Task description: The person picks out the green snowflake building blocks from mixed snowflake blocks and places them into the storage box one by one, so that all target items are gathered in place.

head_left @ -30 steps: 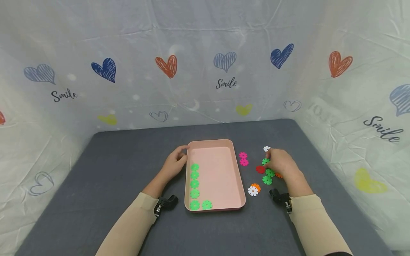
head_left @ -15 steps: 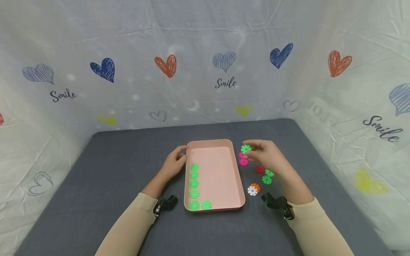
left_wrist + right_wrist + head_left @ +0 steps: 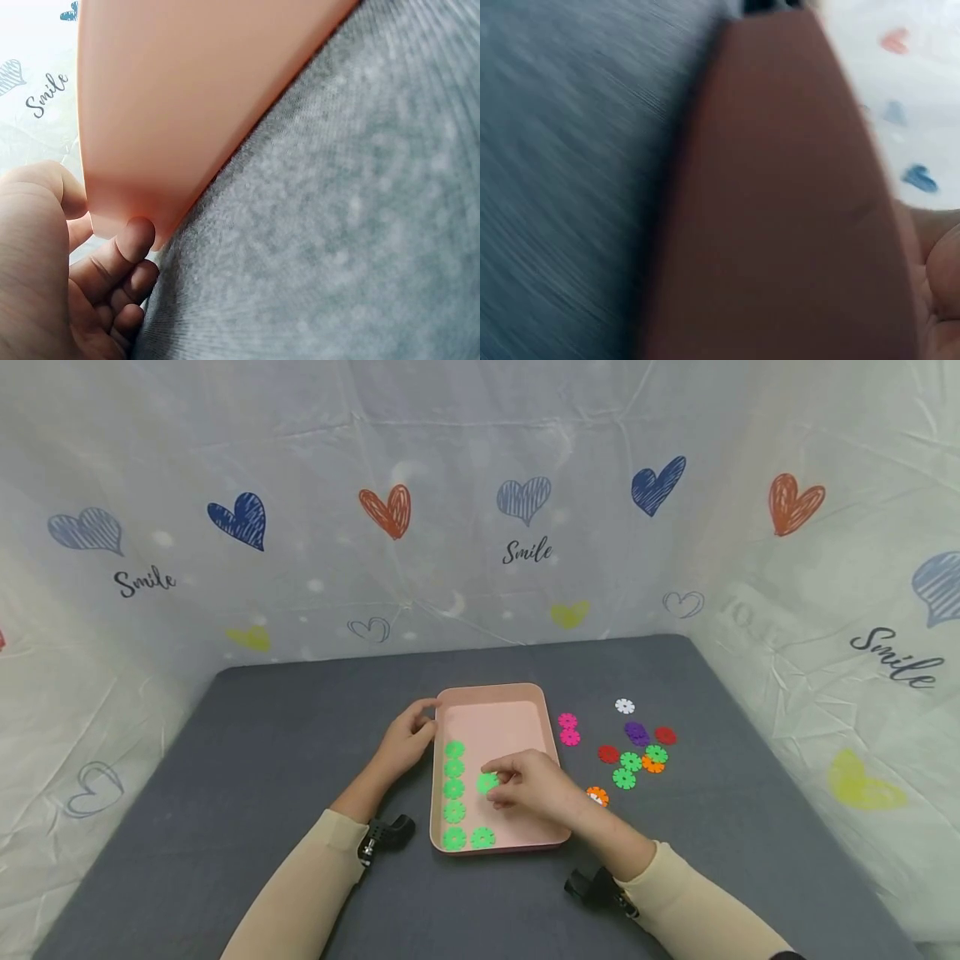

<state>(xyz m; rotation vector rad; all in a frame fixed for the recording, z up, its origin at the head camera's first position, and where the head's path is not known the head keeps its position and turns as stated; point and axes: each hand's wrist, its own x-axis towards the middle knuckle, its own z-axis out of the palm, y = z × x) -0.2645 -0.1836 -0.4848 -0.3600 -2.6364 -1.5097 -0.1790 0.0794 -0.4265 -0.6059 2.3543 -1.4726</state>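
A shallow pink tray (image 3: 517,718) lies on the table. My left hand (image 3: 405,742) holds it by the far left corner, with fingertips against the rim and outer wall (image 3: 172,112) in the left wrist view. Over the middle of the tray, my right hand (image 3: 536,785) pinches a green notched plastic disc (image 3: 487,782) between thumb and fingers. Several green discs (image 3: 453,768) stand in a column along the tray's left side, and another green disc (image 3: 483,837) lies at the near end. The right wrist view is blurred, and the pinched disc does not show there.
Right of the tray lie two pink discs (image 3: 568,729), an orange disc (image 3: 597,795) partly behind my right arm, a red disc (image 3: 608,754), green discs (image 3: 624,778), purple discs (image 3: 637,733) and a white disc (image 3: 625,706). A printed curtain (image 3: 450,568) surrounds the dark table (image 3: 322,718).
My right hand picked a green disc from the loose pieces on the right and carried it left and nearer, over the tray. My left hand stays at the tray's corner.
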